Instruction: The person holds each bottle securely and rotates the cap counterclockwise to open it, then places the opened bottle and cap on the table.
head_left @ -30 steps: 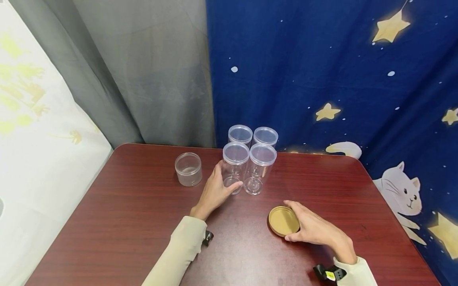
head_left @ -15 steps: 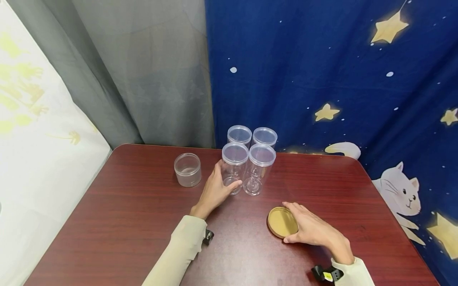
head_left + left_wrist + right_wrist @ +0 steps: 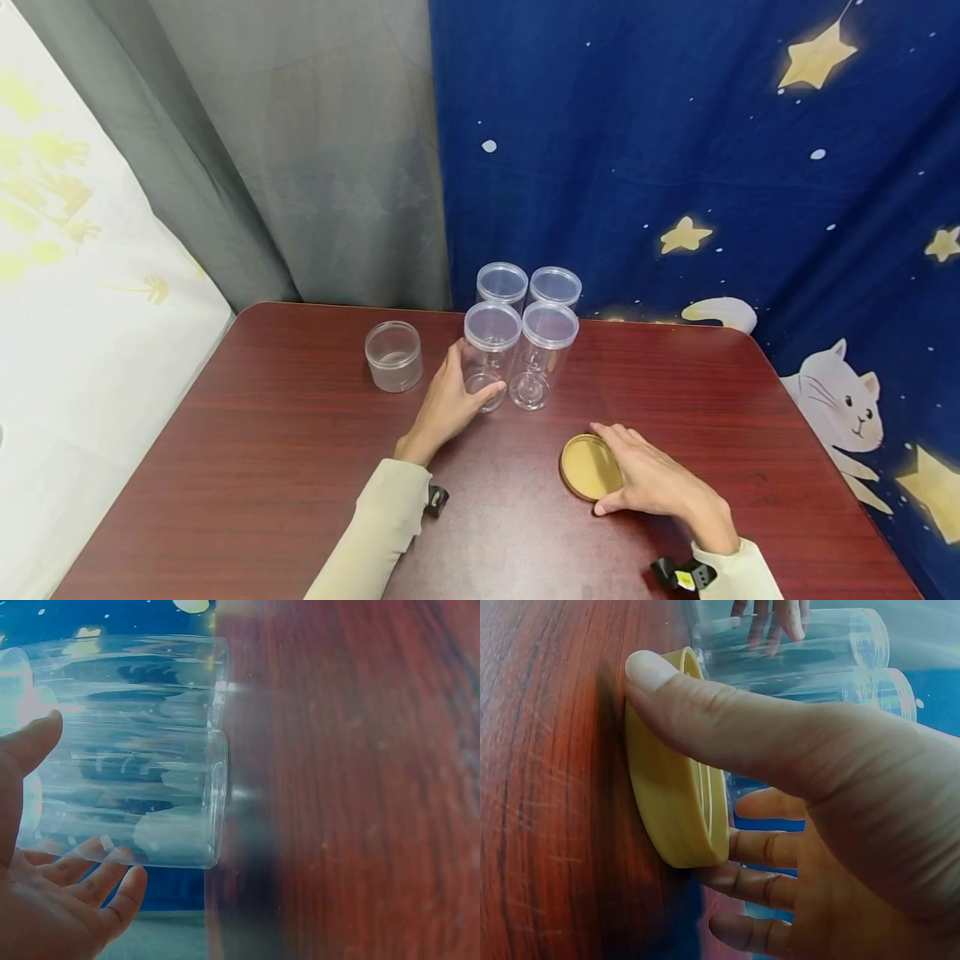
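Observation:
Several tall clear jars with translucent lids stand upright in a tight cluster near the table's back edge. My left hand holds the front-left jar, thumb on its near right side and fingers round its left; in the left wrist view the clear wall of this jar lies between thumb and fingers. The front-right jar stands just beside it. A round gold lid lies on the table, hollow side up. My right hand grips its right part, thumb at the near rim and fingers at the far rim.
Left of the cluster stands a short clear open tub. Two more tall jars, including the back-left one, stand behind the front pair. A grey curtain and a blue star-patterned curtain hang behind the reddish-brown table.
The front-left jar has shifted very slightly toward me in my left hand. The gold lid and my right hand have barely moved, and the other jars stand as before.

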Available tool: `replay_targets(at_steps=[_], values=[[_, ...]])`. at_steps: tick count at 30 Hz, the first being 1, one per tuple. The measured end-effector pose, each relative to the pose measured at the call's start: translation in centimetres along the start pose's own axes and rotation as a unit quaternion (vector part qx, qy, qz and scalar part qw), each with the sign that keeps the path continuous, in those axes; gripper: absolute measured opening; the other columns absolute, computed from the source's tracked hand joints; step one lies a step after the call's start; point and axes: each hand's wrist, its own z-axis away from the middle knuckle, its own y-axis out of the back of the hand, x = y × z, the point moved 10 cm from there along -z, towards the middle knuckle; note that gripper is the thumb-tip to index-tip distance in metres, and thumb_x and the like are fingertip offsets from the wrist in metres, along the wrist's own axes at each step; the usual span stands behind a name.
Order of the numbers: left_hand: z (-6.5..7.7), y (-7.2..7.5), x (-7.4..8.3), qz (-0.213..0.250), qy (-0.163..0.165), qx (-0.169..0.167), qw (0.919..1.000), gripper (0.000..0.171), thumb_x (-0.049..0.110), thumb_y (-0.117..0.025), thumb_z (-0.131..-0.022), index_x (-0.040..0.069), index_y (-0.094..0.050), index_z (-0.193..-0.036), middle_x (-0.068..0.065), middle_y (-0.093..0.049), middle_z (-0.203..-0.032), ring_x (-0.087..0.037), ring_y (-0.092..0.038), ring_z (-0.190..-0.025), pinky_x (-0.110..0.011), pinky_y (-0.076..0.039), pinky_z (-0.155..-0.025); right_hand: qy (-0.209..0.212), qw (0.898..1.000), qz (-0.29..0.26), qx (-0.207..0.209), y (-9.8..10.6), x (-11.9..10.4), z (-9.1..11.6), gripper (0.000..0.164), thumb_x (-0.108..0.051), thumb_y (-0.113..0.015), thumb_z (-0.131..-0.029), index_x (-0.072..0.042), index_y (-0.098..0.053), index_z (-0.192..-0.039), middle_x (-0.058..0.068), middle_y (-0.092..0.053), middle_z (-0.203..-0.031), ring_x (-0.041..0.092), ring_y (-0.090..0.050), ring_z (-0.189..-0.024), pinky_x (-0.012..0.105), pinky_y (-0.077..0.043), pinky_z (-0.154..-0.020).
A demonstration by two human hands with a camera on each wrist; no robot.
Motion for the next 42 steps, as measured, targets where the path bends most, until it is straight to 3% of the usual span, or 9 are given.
replay_targets(at_steps=[6, 13, 19, 25, 30, 36, 39, 42], values=[[0.6, 1.0, 0.2, 0.004, 0.009, -0.002, 1.0, 0.083, 0.033, -0.082, -0.081, 0.006, -0.036, -0.144, -0.014, -0.055, -0.132, -0.029, -0.054, -0.124, -0.048, -0.041, -0.107, 0.002, 1.0, 0.007, 0.0, 0.3, -0.1, -0.1, 0.111, -0.053, -0.089, -0.06, 0.002, -0.042, -0.144, 0.009, -0.058, -0.124, 0.023, -0.054, -0.112, 0.046, -0.048, -0.094], [1.3, 2.3, 0.8, -0.021, 0.025, -0.043, 0.9985, 0.086, 0.032, -0.082, -0.08, 0.008, -0.034, -0.147, -0.012, -0.05, -0.138, -0.029, -0.049, -0.129, -0.052, -0.039, -0.109, -0.003, 1.0, -0.011, 0.001, 1.1, -0.2, -0.3, 0.106, -0.055, -0.087, -0.065, 0.001, -0.043, -0.144, 0.01, -0.058, -0.126, 0.024, -0.056, -0.115, 0.047, -0.049, -0.095], [1.7, 2.3, 1.0, -0.02, 0.028, -0.063, 0.9974, 0.085, 0.033, -0.082, -0.08, 0.008, -0.035, -0.147, -0.014, -0.05, -0.138, -0.029, -0.05, -0.127, -0.051, -0.039, -0.109, -0.019, 0.999, -0.027, 0.034, 3.3, -0.3, -0.8, 0.096, -0.048, -0.086, -0.07, -0.005, -0.045, -0.145, 0.011, -0.057, -0.131, 0.024, -0.056, -0.12, 0.048, -0.047, -0.099], [1.9, 2.4, 0.9, -0.01, 0.028, -0.085, 0.9959, 0.085, 0.029, -0.084, -0.079, 0.009, -0.035, -0.146, -0.014, -0.051, -0.138, -0.029, -0.052, -0.125, -0.05, -0.041, -0.107, -0.009, 0.997, -0.032, 0.072, 5.8, -2.0, -1.2, 0.088, -0.048, -0.082, -0.076, -0.013, -0.044, -0.147, 0.006, -0.054, -0.138, 0.023, -0.053, -0.125, 0.048, -0.047, -0.1], [2.1, 2.2, 1.1, -0.003, 0.022, -0.133, 0.9909, 0.086, 0.029, -0.086, -0.077, 0.012, -0.037, -0.145, -0.011, -0.055, -0.136, -0.027, -0.056, -0.121, -0.049, -0.045, -0.104, 0.003, 0.995, -0.033, 0.097, 7.5, -4.0, -1.4, 0.084, -0.04, -0.082, -0.078, -0.016, -0.043, -0.149, 0.003, -0.051, -0.141, 0.021, -0.051, -0.128, 0.047, -0.045, -0.102], [2.9, 1.1, 1.5, 0.002, 0.012, -0.204, 0.9789, 0.084, 0.029, -0.087, -0.075, 0.016, -0.04, -0.144, -0.005, -0.059, -0.13, -0.02, -0.058, -0.116, -0.045, -0.044, -0.105, 0.002, 0.991, -0.05, 0.12, 8.9, -5.9, -1.5, 0.083, -0.056, -0.076, -0.081, -0.024, -0.042, -0.149, -0.004, -0.047, -0.144, 0.015, -0.048, -0.13, 0.044, -0.044, -0.104], [3.1, 0.8, 1.8, 0.002, 0.005, -0.223, 0.9749, 0.084, 0.029, -0.087, -0.075, 0.016, -0.04, -0.143, -0.005, -0.056, -0.136, -0.018, -0.055, -0.122, -0.044, -0.041, -0.108, 0.014, 0.988, -0.057, 0.142, 9.5, -6.8, -1.5, 0.085, -0.061, -0.073, -0.079, -0.025, -0.041, -0.149, -0.005, -0.046, -0.145, 0.015, -0.049, -0.129, 0.043, -0.046, -0.102], [3.3, 0.6, 2.2, 0.009, -0.005, -0.237, 0.9713, 0.086, 0.029, -0.086, -0.075, 0.011, -0.039, -0.145, -0.011, -0.052, -0.142, -0.024, -0.051, -0.13, -0.046, -0.037, -0.111, 0.027, 0.985, -0.061, 0.16, 9.9, -7.4, -1.7, 0.085, -0.057, -0.076, -0.079, -0.022, -0.042, -0.148, -0.002, -0.045, -0.146, 0.018, -0.05, -0.128, 0.045, -0.047, -0.102]])
